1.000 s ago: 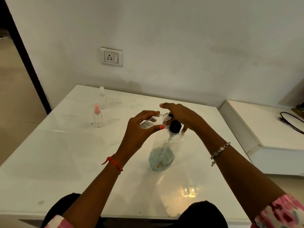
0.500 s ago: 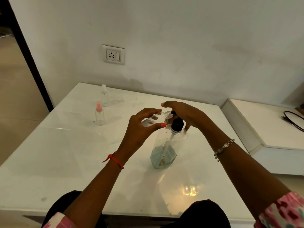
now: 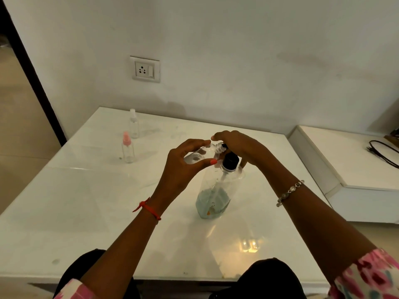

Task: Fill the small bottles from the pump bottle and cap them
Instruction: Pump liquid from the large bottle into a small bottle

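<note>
White glossy surface (image 3: 86, 201) against a pale wall carries the pump bottle (image 3: 212, 197), upright near its middle, bluish liquid low inside. Over its black pump head curls the right hand (image 3: 241, 147). Beside it the left hand (image 3: 183, 169) pinches an uncapped small bottle (image 3: 199, 155) between thumb and fingers (image 3: 192, 145), tilted, neck at the spout. Well apart at far left stand a pink-topped bottle (image 3: 127, 148) and a clear-topped bottle (image 3: 133, 124).

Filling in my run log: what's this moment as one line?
left hand holds small bottle at spout | right hand grips pump bottle top | pink-capped bottle stands aside
</note>
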